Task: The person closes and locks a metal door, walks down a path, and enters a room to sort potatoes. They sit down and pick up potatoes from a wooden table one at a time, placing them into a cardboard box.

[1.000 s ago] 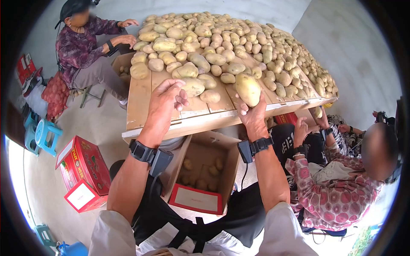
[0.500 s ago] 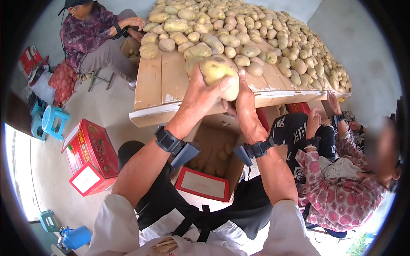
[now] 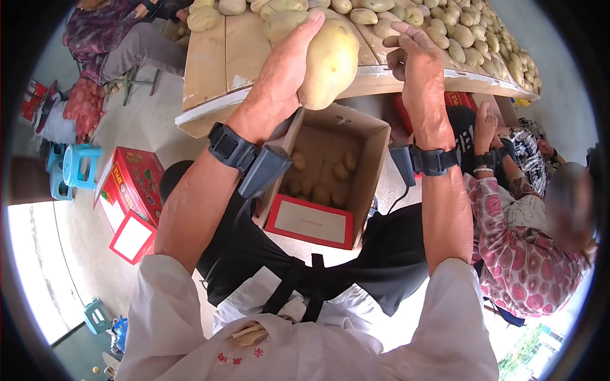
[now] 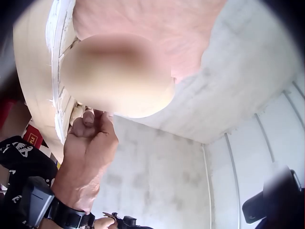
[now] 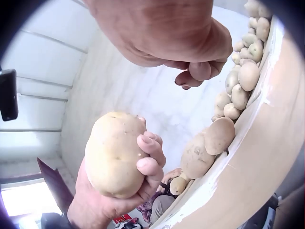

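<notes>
A large, pale yellow potato sits in my left hand, which holds it up in front of the table edge. In the right wrist view the left fingers curl round the side of this potato. My right hand is apart from it, to the right, with loosely bent fingers and nothing in them. Below the hands stands an open cardboard box with several potatoes on its bottom. More potatoes lie piled on the wooden table.
A red apple carton stands on the floor at the left, near blue plastic stools. One person sits at the far left, and another in a patterned pink top at the right.
The potato has passed from my right hand, through both hands, into my left. The hands have since moved apart. The head view has tilted down, showing more of the box.
</notes>
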Motion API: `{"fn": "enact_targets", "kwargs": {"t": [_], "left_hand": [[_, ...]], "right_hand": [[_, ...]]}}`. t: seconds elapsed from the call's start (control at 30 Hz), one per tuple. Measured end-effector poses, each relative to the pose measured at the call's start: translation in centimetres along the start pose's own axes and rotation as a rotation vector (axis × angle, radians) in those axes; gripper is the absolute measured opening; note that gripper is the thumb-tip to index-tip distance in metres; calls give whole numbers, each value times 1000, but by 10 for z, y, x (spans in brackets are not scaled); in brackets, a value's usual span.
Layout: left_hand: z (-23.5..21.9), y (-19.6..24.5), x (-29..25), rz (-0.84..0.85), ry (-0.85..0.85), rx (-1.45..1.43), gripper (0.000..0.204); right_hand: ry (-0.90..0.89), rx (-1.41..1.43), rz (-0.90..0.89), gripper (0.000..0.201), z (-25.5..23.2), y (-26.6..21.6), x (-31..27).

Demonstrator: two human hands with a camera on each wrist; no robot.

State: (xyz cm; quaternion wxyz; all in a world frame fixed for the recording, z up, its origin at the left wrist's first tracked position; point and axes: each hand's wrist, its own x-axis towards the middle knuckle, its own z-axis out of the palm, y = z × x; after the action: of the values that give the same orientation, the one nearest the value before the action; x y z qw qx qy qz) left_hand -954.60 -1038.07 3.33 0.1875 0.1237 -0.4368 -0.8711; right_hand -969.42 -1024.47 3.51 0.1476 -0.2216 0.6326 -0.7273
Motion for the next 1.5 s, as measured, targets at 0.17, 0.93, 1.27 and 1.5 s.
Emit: {"fn": "enact_targets", "kwargs": {"t": [0.17, 0.93, 1.27, 1.5], "left_hand": [[-3, -25, 0, -22, 33, 319, 46], [-43, 43, 5, 380, 300, 283, 30], [-60, 53, -9, 409, 290, 284, 28], [-59, 57, -9, 384, 295, 271, 28]], "right_hand": [[24, 13, 25, 25, -12, -8, 0], [-113, -541, -338, 43, 21, 45, 22], [-135, -948, -354, 53, 62, 61, 6], [-253, 373, 215, 40, 27, 16, 9]]}}
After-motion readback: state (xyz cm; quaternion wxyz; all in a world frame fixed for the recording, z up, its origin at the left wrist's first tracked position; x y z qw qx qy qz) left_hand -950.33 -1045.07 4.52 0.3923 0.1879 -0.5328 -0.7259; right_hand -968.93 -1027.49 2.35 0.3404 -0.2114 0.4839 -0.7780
